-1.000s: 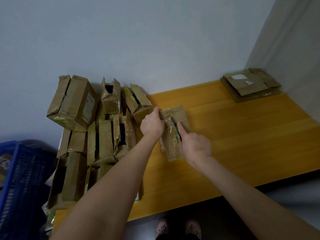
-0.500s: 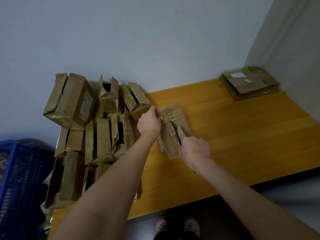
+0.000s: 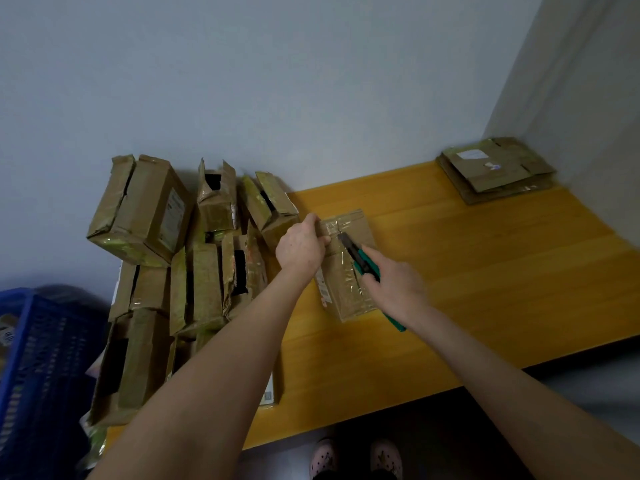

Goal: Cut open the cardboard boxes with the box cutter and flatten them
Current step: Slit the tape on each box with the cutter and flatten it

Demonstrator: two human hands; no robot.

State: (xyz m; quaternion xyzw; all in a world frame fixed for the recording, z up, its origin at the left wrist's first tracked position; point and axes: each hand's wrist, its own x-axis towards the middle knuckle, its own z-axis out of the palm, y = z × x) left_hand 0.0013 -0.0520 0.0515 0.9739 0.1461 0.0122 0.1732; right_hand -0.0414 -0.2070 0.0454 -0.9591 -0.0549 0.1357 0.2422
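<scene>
- Cardboard box: a small, tape-wrapped carton lying on the yellow wooden table, near its middle, just right of the pile of boxes. Its long side runs from the near edge of the table towards the wall.
- Left hand: grips the far left corner of the cardboard box. The fingers are curled over the box's upper edge and the thumb lies against the taped top face, so the corner is pinched between them.
- Right hand: wrapped around the green handle of the box cutter, over the right half of the box. One finger lies extended along the handle; the others are curled beneath it. The hand is slightly blurred.
- Box cutter: its dark front end points away from the person and meets the tape on the top face, just beside the left thumb. The handle's tail shows below the right wrist.
- Pile of boxes: uncut cartons, several with torn flaps, stacked against the wall at the left end of the table.
- Flattened boxes: a low stack in the far right corner, well apart from the hands.
- Blue crate: stands left of the table.
</scene>
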